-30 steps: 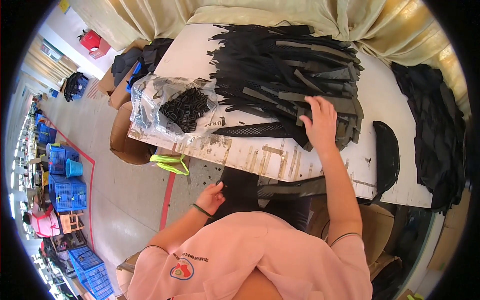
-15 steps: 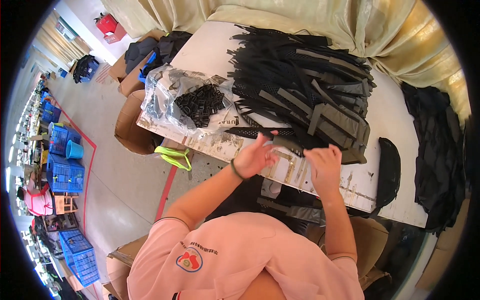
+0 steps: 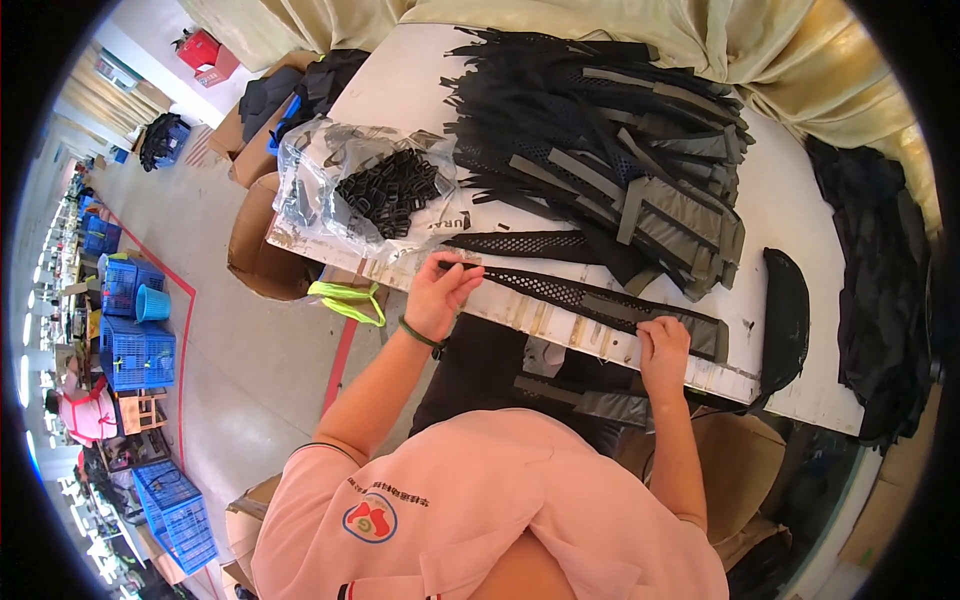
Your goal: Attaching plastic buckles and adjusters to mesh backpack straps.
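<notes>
A black mesh strap with a grey fabric end lies stretched along the near edge of the table. My left hand pinches its narrow tip, beside the bag of buckles. Farther right, my right hand grips the strap's lower edge near the grey part, fingers closed. Just behind it rests another mesh strap, which runs into a large heap of black and grey straps. Black plastic buckles fill an open clear plastic bag at the table's left.
A black curved pouch-like piece lies on the white table at right, near a dark fabric stack. Cardboard boxes stand left of the table, with a neon-yellow band by its corner. Blue crates stand across the floor.
My hands have drawn apart, the left one moving left to the strap's tip. The strap, bunched between them before, is now spread out straight along the table edge.
</notes>
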`<action>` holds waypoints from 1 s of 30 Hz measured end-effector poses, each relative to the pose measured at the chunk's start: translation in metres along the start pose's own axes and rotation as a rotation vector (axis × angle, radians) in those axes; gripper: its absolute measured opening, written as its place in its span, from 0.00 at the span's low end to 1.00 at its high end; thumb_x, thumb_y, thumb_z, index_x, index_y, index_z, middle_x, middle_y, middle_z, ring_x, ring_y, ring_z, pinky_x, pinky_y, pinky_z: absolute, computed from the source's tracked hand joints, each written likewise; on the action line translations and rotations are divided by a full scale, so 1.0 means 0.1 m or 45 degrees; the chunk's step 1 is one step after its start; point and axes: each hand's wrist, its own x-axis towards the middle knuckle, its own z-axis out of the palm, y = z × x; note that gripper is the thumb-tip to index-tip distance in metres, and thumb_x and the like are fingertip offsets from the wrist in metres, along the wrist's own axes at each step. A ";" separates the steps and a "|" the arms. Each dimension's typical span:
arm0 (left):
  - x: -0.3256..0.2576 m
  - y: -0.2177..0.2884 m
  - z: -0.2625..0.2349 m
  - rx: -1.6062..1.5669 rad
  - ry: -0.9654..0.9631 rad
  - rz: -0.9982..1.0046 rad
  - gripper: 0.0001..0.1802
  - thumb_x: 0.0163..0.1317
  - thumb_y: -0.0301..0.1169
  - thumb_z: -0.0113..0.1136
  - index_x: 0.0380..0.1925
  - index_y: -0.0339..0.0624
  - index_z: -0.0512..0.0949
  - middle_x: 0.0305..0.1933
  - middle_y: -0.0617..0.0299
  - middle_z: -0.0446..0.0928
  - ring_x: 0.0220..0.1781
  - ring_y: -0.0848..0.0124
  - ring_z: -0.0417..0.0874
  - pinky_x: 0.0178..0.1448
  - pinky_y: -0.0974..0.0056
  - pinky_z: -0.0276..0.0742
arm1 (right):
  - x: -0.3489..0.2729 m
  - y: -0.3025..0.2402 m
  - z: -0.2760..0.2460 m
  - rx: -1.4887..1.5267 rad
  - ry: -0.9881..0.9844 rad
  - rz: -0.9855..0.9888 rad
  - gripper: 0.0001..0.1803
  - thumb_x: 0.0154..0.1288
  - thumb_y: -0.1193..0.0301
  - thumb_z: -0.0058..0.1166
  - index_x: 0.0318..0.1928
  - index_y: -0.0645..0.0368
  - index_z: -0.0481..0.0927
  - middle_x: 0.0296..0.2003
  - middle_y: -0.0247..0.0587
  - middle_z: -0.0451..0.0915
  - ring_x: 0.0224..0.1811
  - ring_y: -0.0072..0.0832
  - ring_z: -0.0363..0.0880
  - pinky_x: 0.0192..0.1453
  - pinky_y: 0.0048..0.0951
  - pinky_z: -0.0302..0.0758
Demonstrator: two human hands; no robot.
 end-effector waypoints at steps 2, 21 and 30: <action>-0.04 0.03 -0.11 0.384 0.200 0.011 0.07 0.65 0.21 0.53 0.42 0.40 0.70 0.41 0.57 0.78 0.38 0.67 0.85 0.44 0.66 0.83 | 0.03 0.02 0.02 -0.035 0.023 -0.017 0.05 0.54 0.75 0.60 0.34 0.56 0.79 0.33 0.38 0.74 0.41 0.40 0.73 0.53 0.39 0.67; 0.65 1.22 -0.34 2.276 0.163 0.625 0.18 0.54 0.37 0.68 0.41 0.41 0.76 0.40 0.53 0.75 0.41 0.56 0.78 0.46 0.58 0.75 | 0.93 -1.27 1.22 1.049 -0.538 -0.121 0.10 0.61 0.73 0.58 0.43 0.59 0.81 0.31 0.42 0.75 0.31 0.36 0.75 0.37 0.28 0.71; 0.84 1.16 -0.43 2.576 -0.001 0.398 0.15 0.48 0.30 0.69 0.34 0.40 0.75 0.37 0.54 0.76 0.42 0.54 0.79 0.45 0.57 0.75 | 1.05 -1.34 1.22 0.897 -0.478 -0.211 0.09 0.63 0.69 0.55 0.42 0.57 0.80 0.32 0.43 0.75 0.34 0.42 0.77 0.38 0.36 0.73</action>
